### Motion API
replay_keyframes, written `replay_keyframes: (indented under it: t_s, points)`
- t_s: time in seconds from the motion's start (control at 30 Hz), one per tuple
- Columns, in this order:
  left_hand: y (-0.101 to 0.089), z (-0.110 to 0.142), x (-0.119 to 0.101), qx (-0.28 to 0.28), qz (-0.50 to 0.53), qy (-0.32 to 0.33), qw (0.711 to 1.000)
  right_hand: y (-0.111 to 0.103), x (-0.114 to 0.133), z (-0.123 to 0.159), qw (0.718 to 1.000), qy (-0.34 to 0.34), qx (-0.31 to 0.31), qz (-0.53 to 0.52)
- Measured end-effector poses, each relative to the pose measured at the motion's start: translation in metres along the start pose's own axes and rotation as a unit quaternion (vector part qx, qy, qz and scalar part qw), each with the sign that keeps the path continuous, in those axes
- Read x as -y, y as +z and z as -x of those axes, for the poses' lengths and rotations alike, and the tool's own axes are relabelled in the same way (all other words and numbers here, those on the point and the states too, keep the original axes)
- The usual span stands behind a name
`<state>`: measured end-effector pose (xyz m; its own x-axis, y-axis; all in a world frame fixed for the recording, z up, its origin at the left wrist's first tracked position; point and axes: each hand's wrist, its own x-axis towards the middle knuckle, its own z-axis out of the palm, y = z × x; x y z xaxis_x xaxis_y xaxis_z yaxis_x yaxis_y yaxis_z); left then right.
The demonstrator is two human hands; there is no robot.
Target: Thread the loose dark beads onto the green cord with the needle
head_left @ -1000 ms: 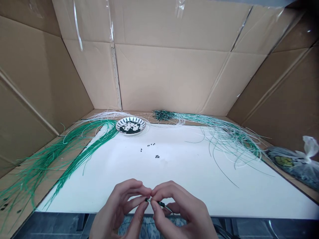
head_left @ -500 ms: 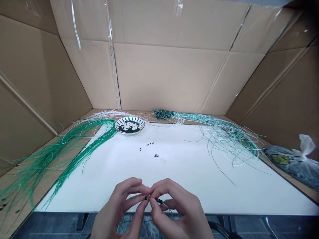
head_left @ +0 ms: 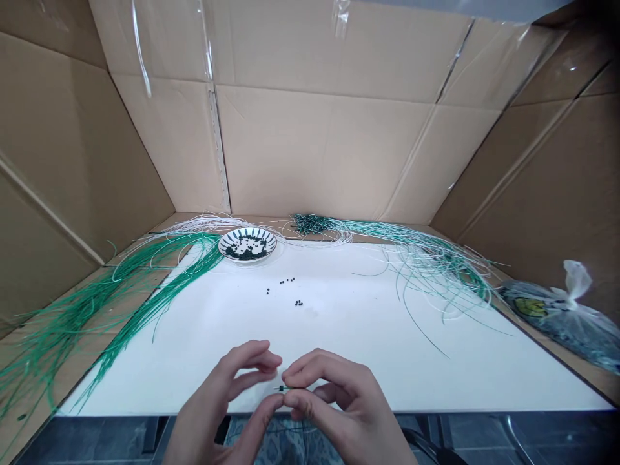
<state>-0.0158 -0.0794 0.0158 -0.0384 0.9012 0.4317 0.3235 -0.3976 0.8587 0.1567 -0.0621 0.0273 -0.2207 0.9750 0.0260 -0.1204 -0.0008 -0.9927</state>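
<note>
the small bead is risking a slip off its thin cord, since only the right hand is pinching it while the left hand is hovering open just beside it.

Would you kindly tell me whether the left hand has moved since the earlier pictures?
Yes, the left hand has shifted away from the board's front edge.
</note>
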Motion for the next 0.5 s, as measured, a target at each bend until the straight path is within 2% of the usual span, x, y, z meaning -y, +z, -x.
replay_keyframes:
  t_s: [0.13, 0.23, 0.33, 0.4, 0.5]
  points:
    - [-0.012, -0.011, 0.002, 0.080, -0.087, 0.071, 0.990, -0.002, 0.000, 0.000, 0.997, 0.017, -0.006, -0.080]
    - [-0.014, -0.014, 0.004, 0.120, -0.086, 0.106, 0.983, -0.003, 0.001, 0.000, 0.997, 0.009, -0.010, -0.081]
    - [-0.012, -0.012, 0.006, 0.125, -0.087, 0.120, 0.981, -0.003, 0.002, 0.001, 0.999, 0.009, -0.008, -0.050]
    - [-0.009, -0.010, 0.006, 0.123, -0.091, 0.124, 0.980, -0.003, 0.004, 0.000, 0.999, 0.033, -0.004, -0.013]
    - [-0.004, -0.008, 0.001, 0.114, -0.082, 0.096, 0.985, -0.002, 0.008, 0.000, 0.995, 0.069, 0.003, 0.069]
